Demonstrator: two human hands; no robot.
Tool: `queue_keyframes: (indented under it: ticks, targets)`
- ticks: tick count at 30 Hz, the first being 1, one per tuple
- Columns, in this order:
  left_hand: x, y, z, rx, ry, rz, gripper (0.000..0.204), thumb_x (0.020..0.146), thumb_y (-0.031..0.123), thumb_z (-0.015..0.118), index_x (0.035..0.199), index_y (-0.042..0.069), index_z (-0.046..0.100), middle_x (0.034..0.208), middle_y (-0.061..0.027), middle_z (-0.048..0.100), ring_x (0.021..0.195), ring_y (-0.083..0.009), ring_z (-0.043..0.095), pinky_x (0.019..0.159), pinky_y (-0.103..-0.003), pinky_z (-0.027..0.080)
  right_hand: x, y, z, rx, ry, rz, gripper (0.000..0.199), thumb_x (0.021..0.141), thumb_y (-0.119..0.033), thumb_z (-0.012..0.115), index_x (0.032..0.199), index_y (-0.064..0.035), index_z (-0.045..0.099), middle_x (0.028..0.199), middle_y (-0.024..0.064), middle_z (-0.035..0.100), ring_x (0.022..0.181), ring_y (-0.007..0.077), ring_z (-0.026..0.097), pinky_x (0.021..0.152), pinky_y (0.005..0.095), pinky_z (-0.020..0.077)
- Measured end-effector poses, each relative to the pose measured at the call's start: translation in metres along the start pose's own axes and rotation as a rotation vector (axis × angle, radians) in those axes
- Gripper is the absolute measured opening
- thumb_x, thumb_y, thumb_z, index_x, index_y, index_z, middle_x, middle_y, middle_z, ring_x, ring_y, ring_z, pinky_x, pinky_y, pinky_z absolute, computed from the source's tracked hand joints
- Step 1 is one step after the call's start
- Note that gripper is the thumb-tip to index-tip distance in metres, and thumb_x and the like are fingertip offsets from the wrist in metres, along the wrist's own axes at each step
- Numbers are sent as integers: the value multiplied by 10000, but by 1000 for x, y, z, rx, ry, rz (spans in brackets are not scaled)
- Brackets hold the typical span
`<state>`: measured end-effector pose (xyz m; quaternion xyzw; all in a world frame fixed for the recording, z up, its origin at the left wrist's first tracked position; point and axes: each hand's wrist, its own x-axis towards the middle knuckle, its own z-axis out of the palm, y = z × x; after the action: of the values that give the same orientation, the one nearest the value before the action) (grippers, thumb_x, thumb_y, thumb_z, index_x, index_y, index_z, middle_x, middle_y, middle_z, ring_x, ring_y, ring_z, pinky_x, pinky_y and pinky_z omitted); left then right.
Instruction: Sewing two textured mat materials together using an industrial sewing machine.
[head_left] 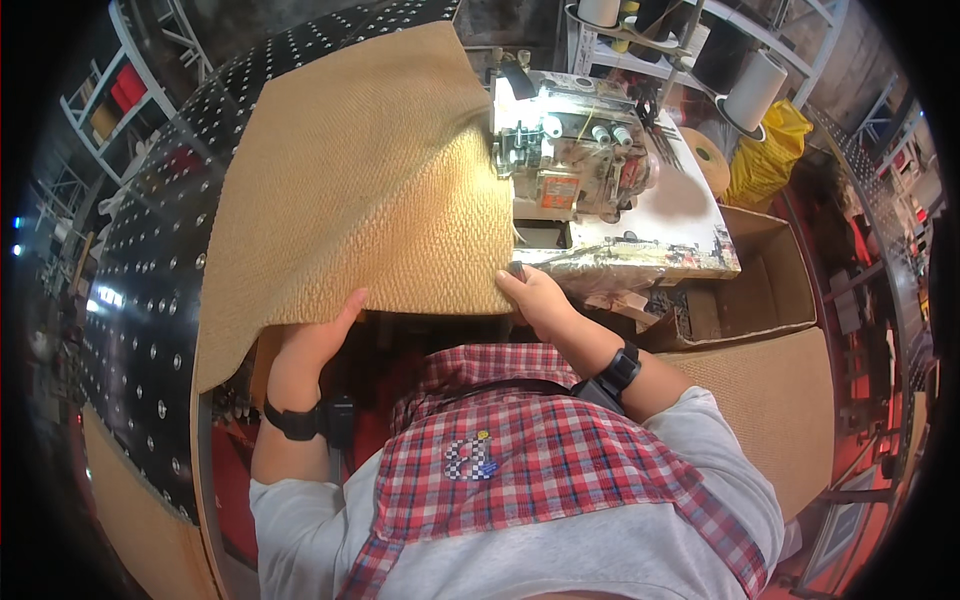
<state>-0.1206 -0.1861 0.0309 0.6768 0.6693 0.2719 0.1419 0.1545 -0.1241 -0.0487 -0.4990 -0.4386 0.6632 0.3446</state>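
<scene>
Just left of the sewing machine (598,165), the tan mat (350,180) lay partly over the black studded bench (140,325), with a soft ridge running across it. On the machine's near side, the right hand (541,303) pinched the mat's near right corner between thumb and fingers, while the left hand (316,342), farther left of the machine, had its thumb at the near edge and its other fingers hidden, so its grip could not be judged. To the machine's right were a cardboard box (788,275) and a yellow bag (768,155).
</scene>
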Motion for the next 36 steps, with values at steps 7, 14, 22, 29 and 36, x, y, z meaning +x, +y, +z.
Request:
queue_keyframes:
  ticks: [7,14,22,29,36]
  targets:
    - [45,-6,11,114,125,127,477,772,323,588,1141,39,487,1186,-152,472,1116,-300,412,941,-387,300,0,-1,-4,68,-38,0,263,879,-285,448,750,-56,471,498,-19,371,378,75,292,347,227,230]
    - [93,-12,21,314,76,109,445,830,365,481,1187,101,461,1270,-107,398,1169,-292,350,983,-392,253,3,3,-9,88,-68,16,267,880,-288,443,729,-69,465,482,-22,367,377,72,300,346,222,229]
    - [141,-21,36,388,257,278,427,812,360,520,1138,85,504,1189,-110,477,1104,-301,416,930,-391,313,7,6,-13,78,-77,21,280,876,-287,447,685,-85,424,481,-15,371,379,77,307,345,222,239]
    - [169,-13,38,401,335,392,393,821,345,509,1114,82,524,1162,-121,493,1074,-304,436,906,-386,341,11,3,-16,115,-62,30,284,863,-291,466,674,-85,417,521,4,408,398,82,341,356,222,270]
    - [134,2,53,447,419,462,402,827,320,511,1133,60,499,1165,-143,485,1079,-308,436,924,-383,330,18,-25,0,82,-12,25,231,851,-300,473,849,-68,482,684,52,529,496,104,432,410,210,293]
